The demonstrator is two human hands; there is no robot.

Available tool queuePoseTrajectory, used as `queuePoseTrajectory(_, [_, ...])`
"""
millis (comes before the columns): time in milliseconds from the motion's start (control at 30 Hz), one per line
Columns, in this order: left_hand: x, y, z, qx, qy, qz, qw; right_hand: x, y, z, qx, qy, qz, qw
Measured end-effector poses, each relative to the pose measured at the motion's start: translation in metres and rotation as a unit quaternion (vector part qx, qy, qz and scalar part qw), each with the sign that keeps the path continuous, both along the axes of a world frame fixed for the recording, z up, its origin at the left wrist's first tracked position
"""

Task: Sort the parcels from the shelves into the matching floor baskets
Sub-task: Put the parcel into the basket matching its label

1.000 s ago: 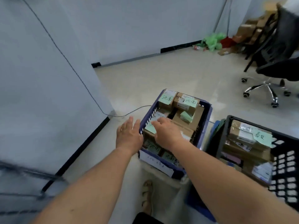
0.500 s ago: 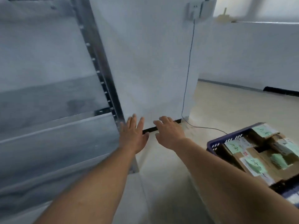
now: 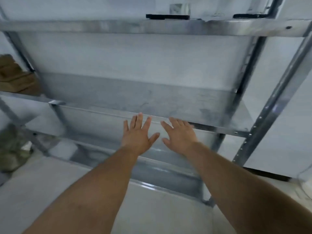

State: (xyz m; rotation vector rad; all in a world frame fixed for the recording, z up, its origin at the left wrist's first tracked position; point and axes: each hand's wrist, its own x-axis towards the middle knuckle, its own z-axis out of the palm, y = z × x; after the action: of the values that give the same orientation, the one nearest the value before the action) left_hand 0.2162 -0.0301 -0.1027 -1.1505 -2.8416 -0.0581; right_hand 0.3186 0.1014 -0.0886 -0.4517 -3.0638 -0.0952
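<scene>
Metal shelves [image 3: 152, 27] face the person; left hand [image 3: 137, 137] and right hand [image 3: 179, 135] hover spread and empty, with blurred brown parcels [image 3: 15, 76], perhaps cardboard, at far left.

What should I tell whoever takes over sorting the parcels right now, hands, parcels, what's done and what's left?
Left hand: open, empty, fingers spread, in front of the middle shelf.
Right hand: open, empty, beside the left.
Parcels: none on the shelf section ahead; brown, blurred packages sit at the far left of the rack, with more bundles below them.
Baskets: out of view.
Done: cannot be judged from this view.
Left: probably reach left for the next parcel and carry it to its matching basket.
</scene>
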Motion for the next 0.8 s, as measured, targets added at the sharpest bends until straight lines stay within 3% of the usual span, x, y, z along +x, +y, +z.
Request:
queuePoseTrajectory(433, [-0.166,-0.217,-0.009,0.022,-0.004,0.238,0.971,-0.238,-0.180,0.006,0.023,-0.008,0.216,0.976])
queuePoseTrajectory(800, [-0.364,-0.316,0.002,-0.021,0.004,0.322,0.947,-0.471,-0.265,0.009,-0.001,0.007,0.301,0.954])
